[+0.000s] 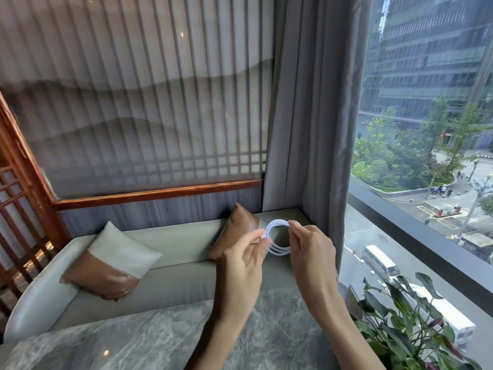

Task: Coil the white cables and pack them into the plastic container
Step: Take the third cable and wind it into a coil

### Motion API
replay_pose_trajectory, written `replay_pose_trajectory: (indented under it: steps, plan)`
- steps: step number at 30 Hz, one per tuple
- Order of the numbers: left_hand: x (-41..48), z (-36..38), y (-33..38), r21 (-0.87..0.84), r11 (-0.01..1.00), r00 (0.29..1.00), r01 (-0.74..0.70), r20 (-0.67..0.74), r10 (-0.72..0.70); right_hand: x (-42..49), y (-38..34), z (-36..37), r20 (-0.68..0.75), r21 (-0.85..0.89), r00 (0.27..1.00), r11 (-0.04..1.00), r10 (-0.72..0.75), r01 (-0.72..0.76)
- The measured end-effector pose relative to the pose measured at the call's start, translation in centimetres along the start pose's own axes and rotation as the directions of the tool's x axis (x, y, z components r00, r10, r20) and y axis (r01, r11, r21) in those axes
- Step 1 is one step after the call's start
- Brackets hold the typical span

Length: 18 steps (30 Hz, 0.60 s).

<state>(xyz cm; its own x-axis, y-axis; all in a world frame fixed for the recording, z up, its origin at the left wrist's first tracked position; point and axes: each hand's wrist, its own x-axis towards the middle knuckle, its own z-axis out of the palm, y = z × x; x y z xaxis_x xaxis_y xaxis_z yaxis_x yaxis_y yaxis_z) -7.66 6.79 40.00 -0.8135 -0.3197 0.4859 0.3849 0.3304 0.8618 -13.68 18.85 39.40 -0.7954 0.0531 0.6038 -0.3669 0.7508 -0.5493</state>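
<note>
With the left hand point(246, 256) and right hand point(309, 245) each pinching a side of the cable point(277, 237) coil raised above the surface point(160, 335), loops should stay stacked, evenly sized.

The thin coiled cable point(277, 222) is white. The stone tabletop point(133, 340) is grey with pale veining. The padded sofa point(173, 249) is pale grey-green. Its square cushion point(112, 263) is half pale grey, half brown, and the corner cushion point(237, 231) is brown. The wall screen point(133, 102) shows grey vertical stripes over wavy hills.
</note>
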Motion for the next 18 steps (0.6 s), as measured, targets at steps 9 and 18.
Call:
replay_pose_trajectory:
  steps: [9, 18]
  plan:
    - [1.5, -0.6, -2.0, -0.170, 0.943, 0.954, 0.286, 0.147, -0.262, -1.5, -0.3, -0.6, 0.036, 0.262, 0.999, 0.965, -0.038, 0.027]
    - [2.9, -2.0, -3.1, -0.103, 0.959, 0.922, 0.263, 0.320, -0.218, -1.9, -0.4, -0.3, 0.077, 0.409, 0.992, 0.911, -0.099, 0.059]
